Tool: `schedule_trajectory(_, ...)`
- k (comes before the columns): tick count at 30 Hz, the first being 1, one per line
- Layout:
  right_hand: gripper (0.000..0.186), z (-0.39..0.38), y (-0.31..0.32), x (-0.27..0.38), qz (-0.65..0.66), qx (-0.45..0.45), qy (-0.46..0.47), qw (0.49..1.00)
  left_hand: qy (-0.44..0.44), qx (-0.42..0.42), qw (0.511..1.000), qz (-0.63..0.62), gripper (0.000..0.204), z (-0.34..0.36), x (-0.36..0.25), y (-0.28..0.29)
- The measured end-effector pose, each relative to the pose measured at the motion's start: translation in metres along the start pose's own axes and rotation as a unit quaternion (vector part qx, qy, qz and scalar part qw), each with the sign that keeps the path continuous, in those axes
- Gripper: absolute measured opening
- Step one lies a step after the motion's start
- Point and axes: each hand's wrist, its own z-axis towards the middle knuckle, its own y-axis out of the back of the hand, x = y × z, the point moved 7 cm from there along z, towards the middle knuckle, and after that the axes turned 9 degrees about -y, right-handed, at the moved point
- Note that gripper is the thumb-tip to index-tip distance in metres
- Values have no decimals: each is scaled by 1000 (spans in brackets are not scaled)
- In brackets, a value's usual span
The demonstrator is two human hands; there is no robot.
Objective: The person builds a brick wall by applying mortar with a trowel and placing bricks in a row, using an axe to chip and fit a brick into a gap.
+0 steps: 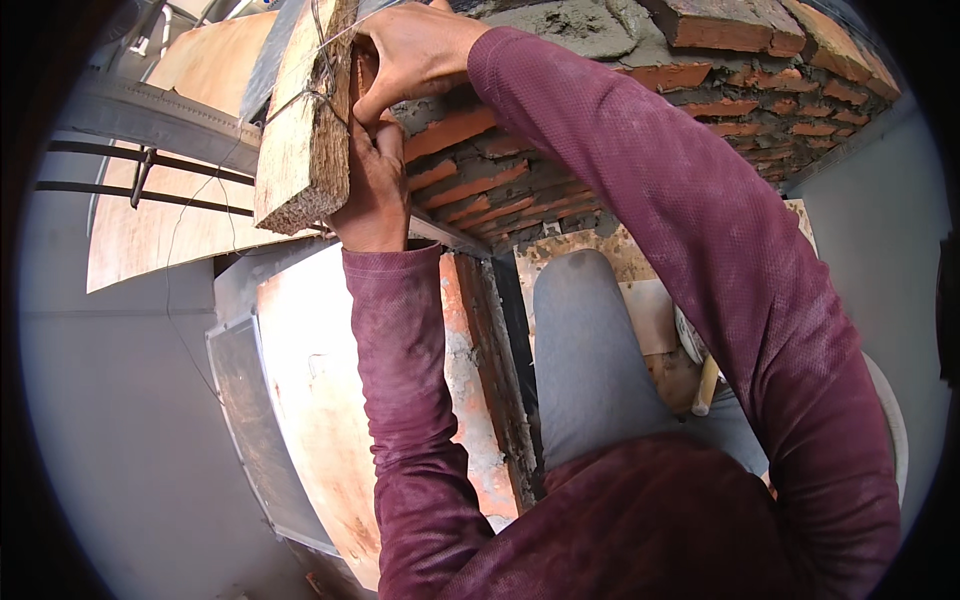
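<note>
Two bare hands work against one timber, a rough squared length (305, 150) standing at the near left edge of the brick wall (480, 183). The left hand (375, 195) is set behind the timber's lower right edge, thumb upward, apparently to steady it from the wall side; its other fingers are largely hidden, so their opening and any hold cannot be told. The right hand (415, 55) arches over from above, thumb and forefinger bent into a partly closed curve beside the timber's right edge; whether they pinch the reddish strip (362, 75) there cannot be told. Dark wire (312, 95) loops round the timber, presumably binding it in place. Room for moving is unequal: the right hand has the wall's courses close beside it, whereas below the timber's sawn end lies a gap above the pale panel (320, 400). Leftward, two dark rods (100, 150) and a metal channel (150, 110) run in toward the timber's left edge, narrowing any sideways swing.
</note>
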Motion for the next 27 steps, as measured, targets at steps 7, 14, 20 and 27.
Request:
schedule_trajectory(7,63,-5,12,11,81,22,49,995,3,-23,1000,-14,44,4,-1,6)
schedule_trajectory(14,79,-23,2,0,-121,28,-25,992,-6,-46,999,-3,44,-8,3,-12)
schedule_trajectory(20,45,-260,86,-34,15,-51,-27,998,-8,-160,984,-81,25,-32,-6,28)
schedule_trajectory(27,38,-788,232,-286,-84,-268,-659,697,83,158,921,-347,30,-159,-148,-2)
